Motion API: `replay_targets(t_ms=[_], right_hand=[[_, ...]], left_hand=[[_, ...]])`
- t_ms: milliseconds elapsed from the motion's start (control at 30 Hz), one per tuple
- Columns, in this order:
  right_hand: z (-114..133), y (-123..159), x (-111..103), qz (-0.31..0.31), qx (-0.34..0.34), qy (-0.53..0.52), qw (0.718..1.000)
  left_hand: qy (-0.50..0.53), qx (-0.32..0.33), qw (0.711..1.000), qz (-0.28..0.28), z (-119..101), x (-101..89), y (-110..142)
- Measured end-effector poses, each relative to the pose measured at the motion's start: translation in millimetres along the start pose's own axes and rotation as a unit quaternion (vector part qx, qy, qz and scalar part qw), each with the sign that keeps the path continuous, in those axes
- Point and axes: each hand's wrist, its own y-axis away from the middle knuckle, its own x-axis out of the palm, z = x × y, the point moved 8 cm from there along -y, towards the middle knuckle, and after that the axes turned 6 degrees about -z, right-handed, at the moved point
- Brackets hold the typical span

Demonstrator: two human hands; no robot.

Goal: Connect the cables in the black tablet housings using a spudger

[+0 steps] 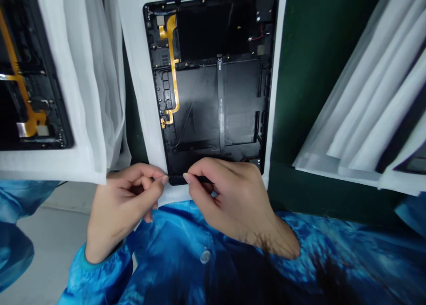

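An opened black tablet housing (199,105) lies on a white foam sheet (136,65) in front of me. Inside it are an orange flex cable (173,69) along the left side and a wide dark battery (199,96). My left hand (123,207) is at the housing's lower left corner, thumb and index finger pinched together. Over the bottom edge, my right hand (233,194) has its thumb and index finger closed in a pinch and covers the lower right part. Whatever either pinch holds is too small or hidden to make out.
Left of me, a second open tablet housing (49,96) rests on stacked white foam sheets (86,74). More white sheets (359,101) stand at the right on the dark green work surface (309,52), with part of another dark device at the far right edge. Blue sleeves show at both sides.
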Motion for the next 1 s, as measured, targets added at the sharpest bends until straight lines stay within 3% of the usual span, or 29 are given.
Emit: replay_targets(t_ms=[1000], right_hand=[[-2.8, 0.7, 1.0, 0.005, 0.007, -0.021, 1.000]], left_hand=[[-0.002, -0.007, 1.000, -0.002, 8.0, -1.3, 1.0]])
